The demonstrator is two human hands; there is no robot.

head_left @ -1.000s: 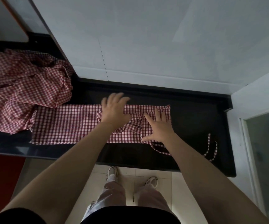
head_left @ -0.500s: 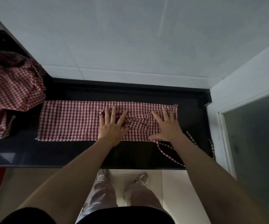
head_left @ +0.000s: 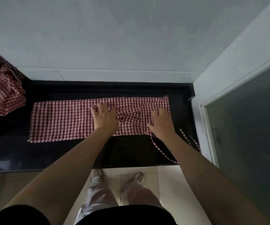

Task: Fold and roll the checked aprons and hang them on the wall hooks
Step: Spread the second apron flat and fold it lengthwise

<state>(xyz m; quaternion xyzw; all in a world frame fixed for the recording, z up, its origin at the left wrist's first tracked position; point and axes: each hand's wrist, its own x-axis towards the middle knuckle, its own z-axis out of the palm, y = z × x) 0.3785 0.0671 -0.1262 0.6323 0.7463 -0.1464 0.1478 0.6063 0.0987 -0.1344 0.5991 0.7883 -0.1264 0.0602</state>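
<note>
Folded apron (head_left: 61, 120): red-and-white check, laid flat as a long band on the black desk (head_left: 131, 150), running left to right, parallel to the white tiled wall (head_left: 114, 38) behind. Left end square and smooth; right portion shows creases and overlapping flaps between the two hands.

Left hand (head_left: 104, 118): palm down on the band near its middle, fingers straight and slightly spread, pressing the cloth. Grip open, nothing pinched.

Right hand (head_left: 161, 123): palm down on the right end of the band, fingers extended toward the wall, thumb out to the left. Grip open, flat on the fabric.

Apron ties (head_left: 163, 151): thin checked straps trail from under the right hand across the desk toward its front edge; another strand lies near the desk's right end, just beside the glass door frame (head_left: 207, 127).

Second apron (head_left: 3, 93): crumpled heap of the same check at the far left of the desk, apart from the folded band, partly out of frame.

Below the desk edge: light floor tiles, the person's pale trousers and white shoes (head_left: 97, 174).
</note>
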